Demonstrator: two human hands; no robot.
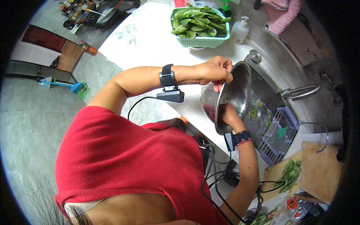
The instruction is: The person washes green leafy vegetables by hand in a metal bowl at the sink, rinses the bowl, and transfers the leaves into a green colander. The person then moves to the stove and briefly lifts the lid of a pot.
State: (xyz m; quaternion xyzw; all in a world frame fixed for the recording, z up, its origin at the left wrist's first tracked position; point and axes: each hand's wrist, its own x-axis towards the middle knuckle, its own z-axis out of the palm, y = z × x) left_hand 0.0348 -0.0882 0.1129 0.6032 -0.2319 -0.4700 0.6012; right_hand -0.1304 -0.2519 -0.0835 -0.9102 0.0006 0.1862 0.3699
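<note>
A stainless steel bowl (244,84) is tipped on its side over the edge of the sink (270,97). My left hand (218,71) pinches its upper rim. Inside the bowl is my right hand (229,114), reaching in from below; its fingers are hidden in shadow, and whether they hold anything does not show. Bits of green leaf lie around the sink drain (254,113). A wrist strap with a small device is on each arm.
On the white counter (152,36) stands a green plastic basket (201,42) full of flat green bean pods, beside a pump bottle (240,30). A faucet (301,92) and rack (277,135) extend over the sink. Leafy greens (289,174) lie on a cutting board (270,173). Black cables (215,180) hang near my right arm.
</note>
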